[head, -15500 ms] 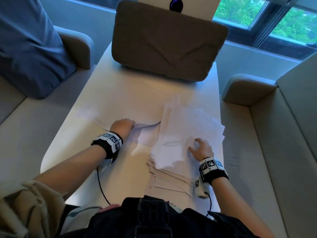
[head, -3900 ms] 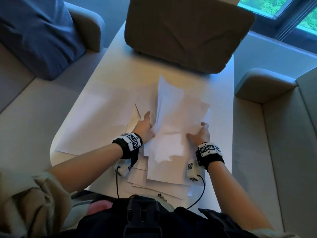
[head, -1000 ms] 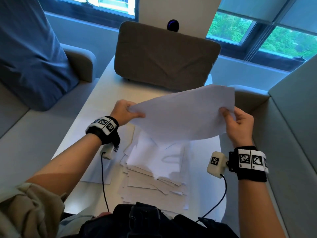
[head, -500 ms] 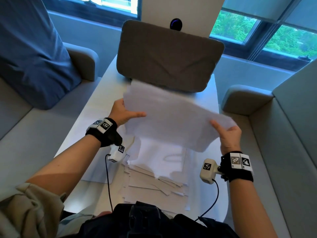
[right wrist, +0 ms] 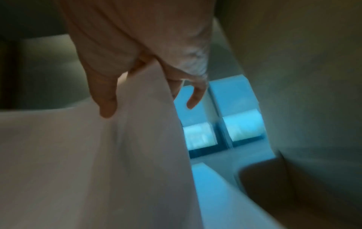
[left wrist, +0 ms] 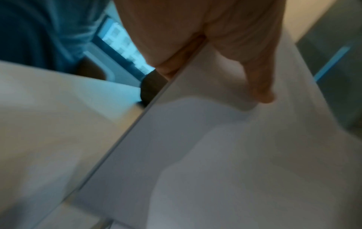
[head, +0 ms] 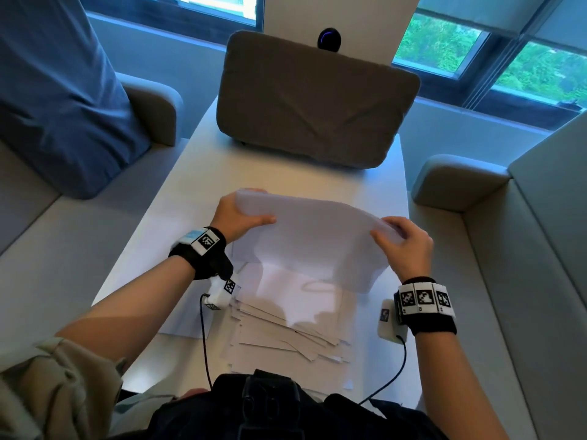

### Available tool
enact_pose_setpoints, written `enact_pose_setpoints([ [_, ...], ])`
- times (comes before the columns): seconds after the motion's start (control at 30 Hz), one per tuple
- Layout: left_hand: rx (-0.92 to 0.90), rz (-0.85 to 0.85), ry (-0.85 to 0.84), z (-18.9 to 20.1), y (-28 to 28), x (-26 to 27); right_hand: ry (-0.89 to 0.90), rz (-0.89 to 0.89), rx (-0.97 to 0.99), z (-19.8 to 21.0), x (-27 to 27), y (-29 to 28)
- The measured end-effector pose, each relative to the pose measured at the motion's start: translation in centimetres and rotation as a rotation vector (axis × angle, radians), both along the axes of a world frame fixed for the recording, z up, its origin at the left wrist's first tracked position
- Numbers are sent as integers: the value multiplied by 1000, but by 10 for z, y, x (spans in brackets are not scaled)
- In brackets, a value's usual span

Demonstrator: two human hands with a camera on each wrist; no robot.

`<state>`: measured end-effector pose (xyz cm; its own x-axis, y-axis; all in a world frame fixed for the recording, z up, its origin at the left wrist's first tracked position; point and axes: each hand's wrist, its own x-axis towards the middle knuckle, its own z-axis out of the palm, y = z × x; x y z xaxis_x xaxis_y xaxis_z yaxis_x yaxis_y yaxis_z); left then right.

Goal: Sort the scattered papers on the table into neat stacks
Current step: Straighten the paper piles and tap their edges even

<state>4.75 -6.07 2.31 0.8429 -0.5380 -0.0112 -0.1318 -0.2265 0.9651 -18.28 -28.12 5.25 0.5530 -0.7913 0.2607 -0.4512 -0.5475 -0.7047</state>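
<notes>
A sheaf of white papers (head: pixel 314 239) hangs just above the white table (head: pixel 190 173), held at both short ends. My left hand (head: pixel 241 214) grips its left edge, thumb on top; in the left wrist view the thumb (left wrist: pixel 260 86) presses on the sheaf (left wrist: pixel 215 155). My right hand (head: pixel 403 242) pinches the right edge, and the right wrist view shows the thumb (right wrist: pixel 105 102) on the paper (right wrist: pixel 88 162). Under the sheaf lies a loose, fanned pile of papers (head: pixel 286 335) near the table's front edge. A single sheet (head: pixel 187 322) lies left of the pile.
A brown cushion (head: pixel 314 100) stands at the table's far end. A blue cushion (head: pixel 60 96) lies on the left sofa. Grey sofa armrests (head: pixel 454 182) flank the table on both sides. Thin black cables (head: pixel 205 344) run from my wristbands over the table's front edge.
The sheaf has come down from chest height toward the table and now lies flatter. Both hands have lowered with it and keep their hold on its ends.
</notes>
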Motion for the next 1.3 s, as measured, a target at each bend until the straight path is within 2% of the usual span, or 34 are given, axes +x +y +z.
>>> enact_pose_setpoints([
  [0.07,-25,-67,-14,11,-7,-9,233,36,-344,7,9,7],
  [0.13,-117,-220,-95,23,-16,-21,335,129,-468,15,24,18],
  [0.2,-208,-346,-215,35,-26,-31,325,253,-401,18,40,29],
  [0.27,-228,-394,-297,50,-31,-33,241,335,-234,20,48,35],
  [0.37,-137,-425,-341,64,-25,-23,85,353,-154,17,47,32],
  [0.43,-7,-370,-335,63,-16,-11,-4,344,-117,19,43,27],
  [0.53,27,-298,-245,63,-3,-1,-91,310,-44,24,37,19],
  [0.7,-291,-7,13,73,-1,-4,-327,211,259,31,30,20],
  [0.77,-408,-53,97,79,-5,-12,-432,182,393,35,29,26],
  [0.87,-369,-123,73,88,-12,-28,-550,186,502,37,31,32],
  [1.0,-352,-73,35,91,-18,-41,-649,138,525,44,33,38],
  [1.17,-356,-42,8,96,-20,-49,-642,99,503,50,34,47],
  [1.23,-405,-74,-113,101,-19,-50,-701,102,395,57,33,49],
  [1.3,-440,-82,-309,102,-19,-47,-722,148,181,63,31,51],
])
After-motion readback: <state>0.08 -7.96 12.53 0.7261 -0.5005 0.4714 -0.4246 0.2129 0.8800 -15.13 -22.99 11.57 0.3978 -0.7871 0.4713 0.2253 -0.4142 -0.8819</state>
